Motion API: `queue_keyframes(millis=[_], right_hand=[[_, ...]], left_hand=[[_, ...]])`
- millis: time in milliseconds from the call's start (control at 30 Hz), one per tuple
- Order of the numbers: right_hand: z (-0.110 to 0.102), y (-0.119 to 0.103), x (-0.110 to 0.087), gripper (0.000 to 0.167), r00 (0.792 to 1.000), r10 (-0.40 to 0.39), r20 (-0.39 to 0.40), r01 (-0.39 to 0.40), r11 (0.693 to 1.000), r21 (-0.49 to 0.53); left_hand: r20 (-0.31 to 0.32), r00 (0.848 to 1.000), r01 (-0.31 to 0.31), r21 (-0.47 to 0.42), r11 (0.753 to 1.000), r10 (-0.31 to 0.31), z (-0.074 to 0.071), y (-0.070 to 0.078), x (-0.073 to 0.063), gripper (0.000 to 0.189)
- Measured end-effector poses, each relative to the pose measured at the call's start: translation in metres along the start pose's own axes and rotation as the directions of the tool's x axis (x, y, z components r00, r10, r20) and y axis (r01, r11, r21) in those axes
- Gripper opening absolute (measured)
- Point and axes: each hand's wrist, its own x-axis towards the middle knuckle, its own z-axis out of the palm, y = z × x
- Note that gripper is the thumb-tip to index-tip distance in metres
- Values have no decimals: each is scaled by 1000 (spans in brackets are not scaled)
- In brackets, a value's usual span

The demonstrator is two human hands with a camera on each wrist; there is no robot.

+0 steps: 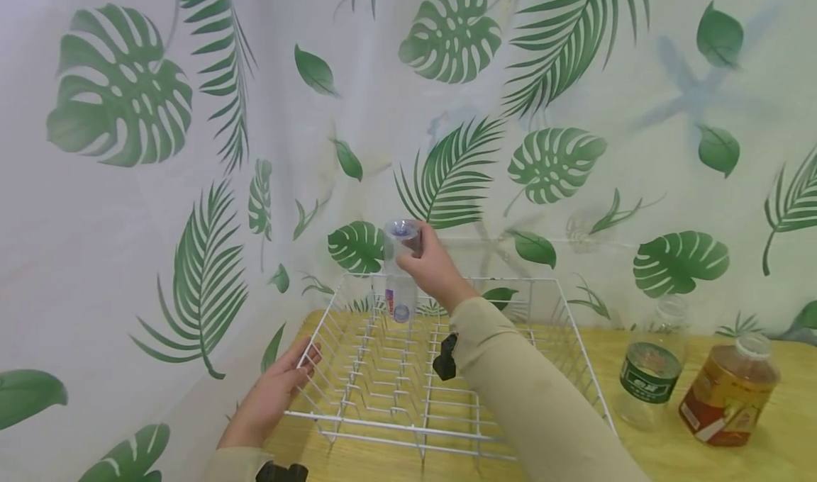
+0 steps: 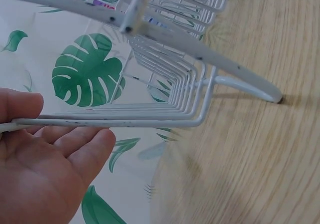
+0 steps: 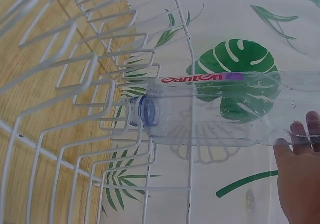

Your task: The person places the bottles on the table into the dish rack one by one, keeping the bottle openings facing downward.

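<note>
My right hand (image 1: 440, 266) grips a clear plastic bottle (image 1: 401, 266) upside down over the back left part of a white wire dish rack (image 1: 383, 423). The bottle's base faces up, and its blue-ringed neck (image 3: 145, 111) points down among the rack's upright wire loops. A red and purple print (image 3: 200, 78) runs along its side. My left hand (image 1: 277, 390) holds the rack's left side; in the left wrist view, the thumb lies over a side wire (image 2: 110, 122) with the fingers beneath it.
Right of the rack, a clear wide-mouthed jar (image 1: 651, 373) with a green label stands beside an amber-coloured bottle (image 1: 730, 393) with a red label. All rest on a wood-grain table (image 1: 788, 404). A leaf-patterned sheet (image 1: 383, 113) hangs behind and to the left.
</note>
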Motion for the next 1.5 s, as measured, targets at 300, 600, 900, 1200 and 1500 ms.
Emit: queue_keyframes(millis=[300,600,900,1200,1500], right_hand=[[9,7,2,68,999,33,42,-29,995,-96],[10,18,-1,80,990,135,49,-124,975,-182],[7,13,-7,84,984,175,32,-162,955,-249],[-4,4,-22,85,984,177,35,-163,957,-240],[-27,-21,-32,84,989,124,77,-98,954,-284]], left_hand=[[6,1000,-4,-11,1000,4,0,0,1,62],[19,1000,-8,-6,1000,8,-1,1,1,62],[28,999,-14,-10,1000,14,-1,2,2,59],[9,1000,-14,-51,999,15,3,-1,-1,59],[19,1000,-9,-22,1000,9,3,0,1,59]])
